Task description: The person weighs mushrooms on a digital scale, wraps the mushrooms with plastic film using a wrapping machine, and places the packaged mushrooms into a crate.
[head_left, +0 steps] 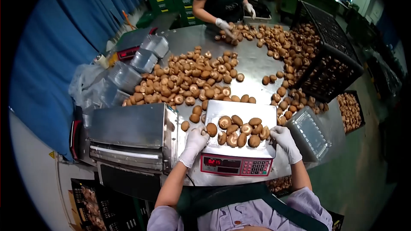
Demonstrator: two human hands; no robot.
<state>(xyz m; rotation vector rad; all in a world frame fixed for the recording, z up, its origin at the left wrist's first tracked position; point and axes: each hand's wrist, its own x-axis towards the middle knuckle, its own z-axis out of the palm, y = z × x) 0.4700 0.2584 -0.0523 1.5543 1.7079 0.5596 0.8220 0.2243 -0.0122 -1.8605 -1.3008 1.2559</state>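
My left hand (195,144), in a white glove, has its fingers closed on a brown mushroom (211,129) at the left side of the scale. On the scale's metal platform (239,108), several mushrooms (242,139) lie in a clear plastic tray whose edges are hard to make out. At the right side, my gloved right hand (287,143) has its fingers bent together at the tray's edge, beside a pale-stemmed mushroom (264,133); what they grip is unclear. Red digits glow on the scale's display (212,161), below the platform.
A big mushroom pile (188,77) covers the table behind the scale. A black crate (329,55) lies tipped at right, mushrooms spilling out. Clear trays (144,60) are stacked at left; an upturned clear container (309,132) is at right. A metal machine (128,124) stands left. Across, a gloved co-worker (224,4) handles mushrooms.
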